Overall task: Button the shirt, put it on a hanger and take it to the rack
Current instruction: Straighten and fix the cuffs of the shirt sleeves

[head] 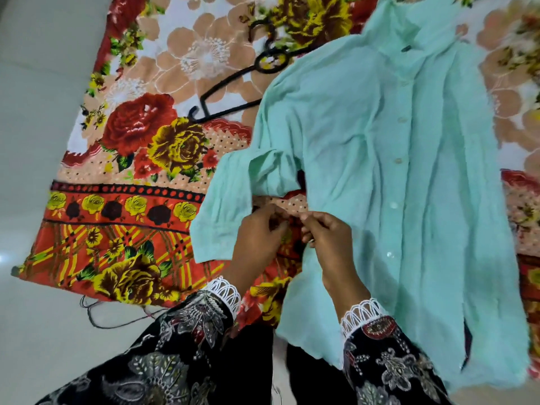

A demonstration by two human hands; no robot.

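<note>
A mint green shirt (380,159) lies spread flat on a floral blanket, collar far from me, its front placket with a row of pale buttons (397,160) running down the middle. The left sleeve (233,200) is folded down beside the body. My left hand (257,232) pinches the cuff end of that sleeve. My right hand (327,241) has its fingers curled at the shirt's side edge, close to the left hand's fingertips. A black hanger (233,83) lies on the blanket at the upper left, one end hidden under the shirt's shoulder.
The red, yellow and peach floral blanket (131,171) covers the floor under everything. Pale bare floor (35,112) runs along the left. Loose threads (96,314) trail from the blanket's near edge. My dark patterned sleeves with white lace cuffs fill the bottom.
</note>
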